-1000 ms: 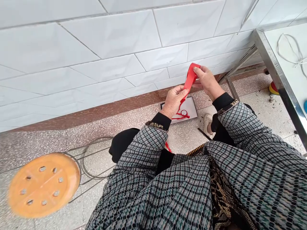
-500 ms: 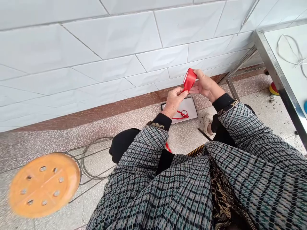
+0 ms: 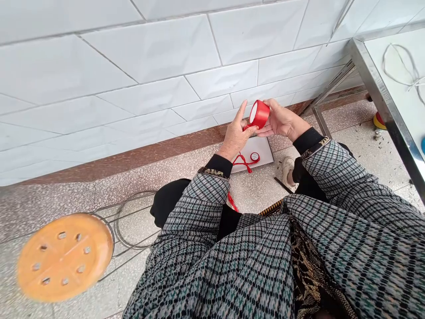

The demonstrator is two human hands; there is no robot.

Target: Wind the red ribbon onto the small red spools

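Observation:
A wide roll of red ribbon (image 3: 260, 115), its pale round side turned to the left, is held up between my two hands. My right hand (image 3: 282, 120) grips it from the right, thumb on top and fingers stretched beneath. At the roll's lower left, my left hand (image 3: 235, 135) has its thumb against the ribbon and its index finger raised. A bit of red shows between that thumb and the other fingers, which are partly hidden. Below my hands, a smaller red roll (image 3: 254, 157) and a strand of red ribbon (image 3: 245, 165) lie on a white, dark-edged tray (image 3: 265, 148).
An orange round stool (image 3: 64, 257) with wire legs stands at the left. On the right is a metal-framed table (image 3: 381, 84) with a loose white cable (image 3: 411, 82). A tiled wall (image 3: 159, 93) rises ahead. A thin black bar (image 3: 283, 185) lies near my shoe.
The roll has tipped and shifted slightly down, showing more of its pale side. My left index finger has lifted from it. The small roll on the tray is now less hidden.

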